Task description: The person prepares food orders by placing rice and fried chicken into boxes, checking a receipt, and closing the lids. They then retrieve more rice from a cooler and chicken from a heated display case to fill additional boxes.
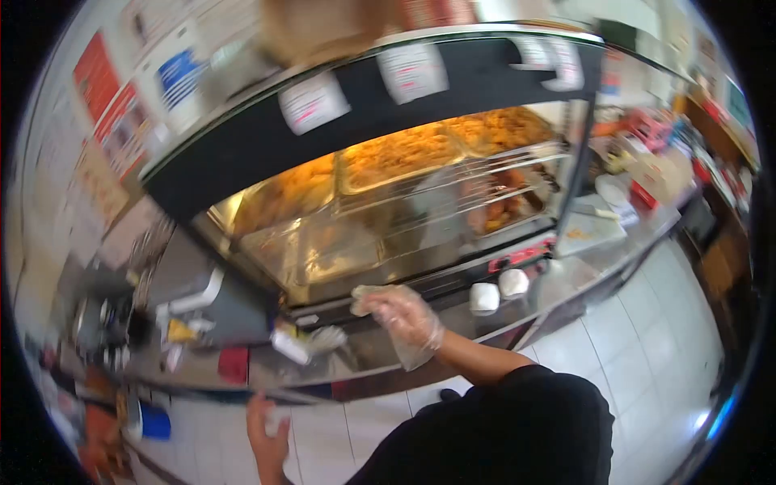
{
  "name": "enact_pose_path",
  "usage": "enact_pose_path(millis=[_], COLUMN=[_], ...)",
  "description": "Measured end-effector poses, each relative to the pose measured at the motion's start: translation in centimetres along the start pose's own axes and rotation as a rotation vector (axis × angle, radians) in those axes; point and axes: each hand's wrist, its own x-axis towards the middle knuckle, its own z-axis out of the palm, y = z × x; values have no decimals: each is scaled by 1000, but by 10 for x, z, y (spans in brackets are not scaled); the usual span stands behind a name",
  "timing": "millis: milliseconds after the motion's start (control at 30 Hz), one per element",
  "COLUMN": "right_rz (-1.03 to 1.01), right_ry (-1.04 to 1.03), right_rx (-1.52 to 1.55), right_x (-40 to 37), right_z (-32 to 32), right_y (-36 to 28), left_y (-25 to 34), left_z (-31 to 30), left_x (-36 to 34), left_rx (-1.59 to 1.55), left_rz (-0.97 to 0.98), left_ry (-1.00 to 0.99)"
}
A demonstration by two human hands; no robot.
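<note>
My right hand [400, 317], in a loose clear plastic glove, is at the front edge of a lit food warmer [477, 71]. Its fingers are drawn together around a pale, filmy bit at their tips, which I cannot make out. The glove's cuff hangs loose under the wrist. Lower down, before the counter edge, my bare left hand [267, 432] has its fingers apart and holds nothing. Behind the glass are metal trays of golden fried food [400, 153], with browned pieces [497, 212] on the right below a wire rack.
Two white rolls [485, 299] stand on the steel counter [558, 287] right of my gloved hand. Further right is a white cutting board [594, 234] with a knife [594, 211]. Left of my hand lie a white box [289, 346] and a dark red item [234, 364].
</note>
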Motion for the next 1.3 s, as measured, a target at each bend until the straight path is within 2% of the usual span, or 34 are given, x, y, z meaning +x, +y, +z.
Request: enact_pose_path(millis=[33,67,100,133,167,267,333,400,467,533,567,700,733,800,833,900,1033,1100,1167,1233,1267,1300], right_rz=[-60,16,28,5,-12,-72,-149,-193,-147,-208,-247,-313,-331,-355,-362,-368,-400,-419,-439,-431,-415,-412], right_ry=[-8,-75,-110,-115,-119,-149,-165,-143,-171,-176,-163,-269,-291,-331,-345,-375,-457,-505,-545,-569,-576,-496], right_rx=[-27,80,21,-69,-134,-255,-384,-442,-323,-213,-109,-150,-180,-239,-271,-340,-452,-501,-540,-483,-435,-517], right_x=[4,2,2,7,14,34,46,65,98,133,147,181,187,199,201,204,210,213,218,238,249,258], right_z=[11,20,23,29,34,56,71,94,117,144,155,194,205,230,243,275,351,386,417,446,459,471], right_y=[4,22,38,34,34,45,64,72,66,55,54,57,55,53,51,46,28,20,14,20,24,25], left_y=[-3,-12,-18,-26,-61,-121,-161,-212,-279,-356,-369,-415,-415,-409,-408,-404,-365,-342,-312,-273,-253,-233], left_z=[-3,-7,-13,-16,-15,-34,-49,-70,-80,-97,-102,-107,-113,-124,-130,-141,-192,-217,-221,-215,-213,-214], left_x=[19,40,67,88,105,176,221,259,282,293,296,279,285,298,308,326,367,395,427,455,467,477], left_rx=[-85,-93,-26,-182,-229,60,316,425,518,284,287,-212,-218,-324,-331,-564,-404,-476,-762,-1203,-1256,-1194], left_rz=[-24,-69,88,7,-9,78,129,146,147,35,27,-394,-394,-200,-194,75,299,538,799,869,874,927], left_ry=[17,22,66,106,161,354,328,364,400,699,711,396,402,400,386,382,283,168,221,94,68,-23])
